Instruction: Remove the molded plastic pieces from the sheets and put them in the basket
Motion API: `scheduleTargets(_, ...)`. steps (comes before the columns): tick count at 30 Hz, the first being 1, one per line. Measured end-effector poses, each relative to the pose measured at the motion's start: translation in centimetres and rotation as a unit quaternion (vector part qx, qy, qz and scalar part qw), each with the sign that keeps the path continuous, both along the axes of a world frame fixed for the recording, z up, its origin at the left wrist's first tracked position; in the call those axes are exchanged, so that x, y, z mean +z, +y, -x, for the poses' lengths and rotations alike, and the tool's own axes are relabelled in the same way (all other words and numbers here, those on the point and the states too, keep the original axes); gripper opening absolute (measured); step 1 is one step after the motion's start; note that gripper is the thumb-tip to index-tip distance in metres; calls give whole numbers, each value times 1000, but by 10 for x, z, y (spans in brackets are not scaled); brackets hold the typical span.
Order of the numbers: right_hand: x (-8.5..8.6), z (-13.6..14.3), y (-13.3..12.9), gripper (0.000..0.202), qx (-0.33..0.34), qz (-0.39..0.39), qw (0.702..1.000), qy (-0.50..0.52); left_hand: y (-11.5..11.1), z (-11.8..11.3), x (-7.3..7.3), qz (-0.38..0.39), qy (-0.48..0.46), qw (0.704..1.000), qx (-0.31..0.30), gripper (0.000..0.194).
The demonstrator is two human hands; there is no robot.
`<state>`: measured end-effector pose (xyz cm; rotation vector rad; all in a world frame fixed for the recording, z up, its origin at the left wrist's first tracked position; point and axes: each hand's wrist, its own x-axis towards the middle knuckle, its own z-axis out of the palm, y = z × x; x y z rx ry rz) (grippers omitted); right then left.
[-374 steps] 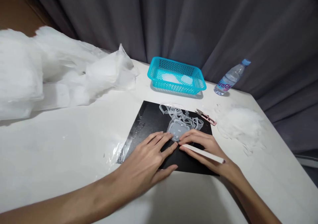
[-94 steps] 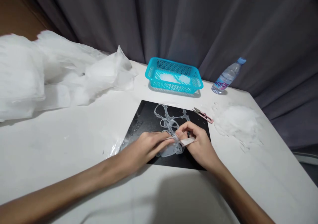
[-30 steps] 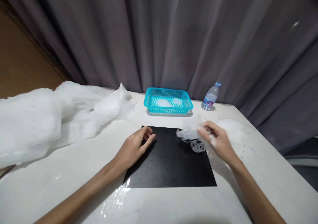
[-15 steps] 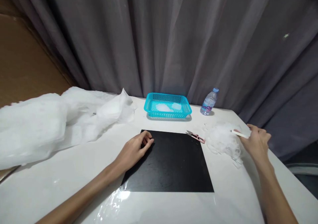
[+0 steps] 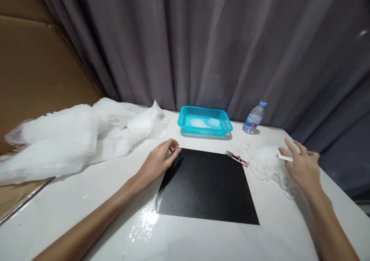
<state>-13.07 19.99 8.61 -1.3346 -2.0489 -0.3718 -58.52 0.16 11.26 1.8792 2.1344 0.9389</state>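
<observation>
My left hand [image 5: 162, 159] is closed, its thumb and fingertips together at the far left corner of a flat black mat [image 5: 208, 184]. Between the thumb and fingers of my right hand [image 5: 303, 166] is a slim white pen-like stick [image 5: 285, 158]; the other fingers are spread. Beneath and to the left of that hand lies a loose heap of white fluffy fibre [image 5: 268, 160]. Pink-handled thread snips [image 5: 237, 159] rest across the mat's far right edge, blades pointing left.
At the back stands a turquoise basket [image 5: 205, 131] with white pieces inside. A water bottle [image 5: 253, 119] is right of it. White wadding [image 5: 72, 137] is heaped on the left, beside brown cardboard [image 5: 37, 68]. A grey curtain [image 5: 196, 45] hangs behind the white table [image 5: 115, 234].
The view has swung slightly left. My left hand has moved from the mat's left side to its far corner, and the mat looks slightly turned. My right hand's fingers have spread, still holding the white stick.
</observation>
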Motion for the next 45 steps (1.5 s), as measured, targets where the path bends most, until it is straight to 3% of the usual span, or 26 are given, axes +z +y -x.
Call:
scheduleTargets(4,22,23,-18,57,-35,-87,995,28,3,54,14,-64,75,991,92,34)
scheduleTargets(6,23,47,-32,47,7,-91,995,50,2,84,14,-102,164,968,163,42)
scheduleTargets(9,13,89,-58,37,133,-67,988,29,-3,116,5,-99,178,956,209,46)
scheduleTargets(13,-4,128,-89,26,266,10,964,-2,-5,124,-5,-87,173,957,217,35)
scheduleTargets(20,-13,131,-94,17,303,58,951,27,-3,110,4,-114,169,967,154,30)
scheduleTargets(26,-17,132,-94,11,319,84,944,36,-6,91,14,-117,166,974,99,22)
scheduleTargets(29,-19,134,-96,11,319,90,943,32,-8,74,22,-162,147,972,88,20)
scheduleTargets(34,-17,139,-101,13,329,91,940,28,-12,31,28,-290,123,947,-56,10)
scheduleTargets(37,-13,144,-110,19,362,98,926,36,-17,-6,19,-333,161,915,-162,12)
scheduleTargets(42,-4,151,-130,73,417,145,897,31,-31,-70,-8,-264,132,912,-283,2)
scheduleTargets(45,2,152,-135,66,455,112,883,-7,-40,-95,-18,-256,105,906,-319,4)
